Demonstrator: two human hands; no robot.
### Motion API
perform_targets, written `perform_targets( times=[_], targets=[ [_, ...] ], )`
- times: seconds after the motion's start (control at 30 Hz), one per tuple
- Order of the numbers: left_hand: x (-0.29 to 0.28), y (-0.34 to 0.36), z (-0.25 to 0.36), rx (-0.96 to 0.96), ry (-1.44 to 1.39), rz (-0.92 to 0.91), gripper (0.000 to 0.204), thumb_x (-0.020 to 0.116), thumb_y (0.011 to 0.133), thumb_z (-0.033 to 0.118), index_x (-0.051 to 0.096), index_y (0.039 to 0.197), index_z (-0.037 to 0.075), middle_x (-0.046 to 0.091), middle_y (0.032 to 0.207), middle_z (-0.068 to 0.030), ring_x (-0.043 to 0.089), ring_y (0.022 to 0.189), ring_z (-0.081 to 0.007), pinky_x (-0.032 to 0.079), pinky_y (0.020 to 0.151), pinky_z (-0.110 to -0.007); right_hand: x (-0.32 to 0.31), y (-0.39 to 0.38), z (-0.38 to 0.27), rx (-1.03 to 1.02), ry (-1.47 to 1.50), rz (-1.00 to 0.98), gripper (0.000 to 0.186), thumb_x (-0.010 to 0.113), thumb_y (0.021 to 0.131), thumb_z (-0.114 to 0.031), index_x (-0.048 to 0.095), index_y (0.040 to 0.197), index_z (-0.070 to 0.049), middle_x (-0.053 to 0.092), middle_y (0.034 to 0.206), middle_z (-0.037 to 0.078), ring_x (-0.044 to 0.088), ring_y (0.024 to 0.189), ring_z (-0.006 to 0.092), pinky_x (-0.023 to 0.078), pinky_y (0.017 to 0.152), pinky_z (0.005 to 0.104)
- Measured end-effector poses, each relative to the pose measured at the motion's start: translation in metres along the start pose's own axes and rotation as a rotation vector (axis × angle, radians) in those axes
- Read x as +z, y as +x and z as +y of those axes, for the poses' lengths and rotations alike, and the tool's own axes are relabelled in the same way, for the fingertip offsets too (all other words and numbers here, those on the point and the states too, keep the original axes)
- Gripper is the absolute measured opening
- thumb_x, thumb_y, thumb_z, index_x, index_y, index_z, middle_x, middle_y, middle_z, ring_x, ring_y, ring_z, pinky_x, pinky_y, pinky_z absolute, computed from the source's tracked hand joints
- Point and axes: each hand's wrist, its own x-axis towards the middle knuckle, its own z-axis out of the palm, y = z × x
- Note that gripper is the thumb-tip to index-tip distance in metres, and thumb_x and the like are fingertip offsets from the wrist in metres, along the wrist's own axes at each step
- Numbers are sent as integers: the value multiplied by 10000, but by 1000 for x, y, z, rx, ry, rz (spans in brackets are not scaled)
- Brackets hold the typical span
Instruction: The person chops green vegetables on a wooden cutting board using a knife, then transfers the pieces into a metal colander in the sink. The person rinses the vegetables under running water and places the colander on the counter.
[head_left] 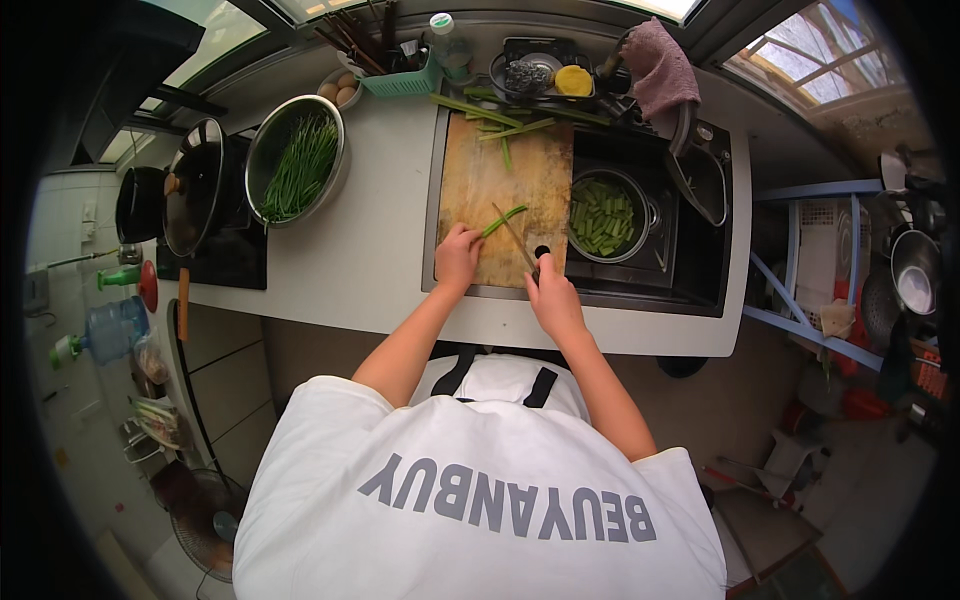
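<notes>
A wooden cutting board [480, 190] lies across the left part of the sink. On it my left hand [459, 255] is closed round the near end of a short green stalk [505, 221], which looks like celery. My right hand [553, 297] grips a knife [515, 238] by its dark handle; the blade slants to the upper left, against or just beside the stalk. Longer stalks [515, 130] lie at the board's far end. Right of the board, a metal pot [649, 213] in the sink holds many cut green pieces [604, 218].
A steel bowl [340, 172] of long thin greens stands on the left counter [385, 210]. Behind are a small bowl of eggs [346, 90], a green utensil basket [405, 82], a bottle [452, 50] and a yellow sponge [574, 81]. A pink cloth [660, 65] hangs near the faucet. A lidded pan [195, 190] sits far left.
</notes>
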Motion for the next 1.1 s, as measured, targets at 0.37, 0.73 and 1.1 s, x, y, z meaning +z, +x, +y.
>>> perform_targets(
  times=[0.37, 0.73, 1.1],
  targets=[
    [2, 6, -6, -37, 10, -92, 96, 703, 765, 79, 698, 858, 54, 597, 840, -99, 611, 758, -311, 488, 658, -399, 12, 28, -13, 29, -66, -58, 218, 550, 934, -158, 394, 946, -6, 592, 698, 242, 599, 667, 428, 449, 544, 485],
    [-12, -10, -11, -87, 407, -262, 209, 593, 826, 96, 495, 993, 17, 563, 984, -172, 611, 785, -377, 495, 649, -467, 38, -19, 22, 9, 135, 127, 233, 584, 920, -221, 469, 1026, -48, 652, 801, 196, 630, 750, 409, 503, 628, 470],
    [54, 58, 21, 30, 447, -450, 245, 525, 917, 250, 486, 980, 17, 605, 937, -209, 621, 812, -399, 495, 670, -503, -4, -134, 110, 272, 277, 457, 217, 576, 930, -187, 456, 973, -11, 603, 752, 218, 600, 702, 427, 459, 594, 441]
  ],
)
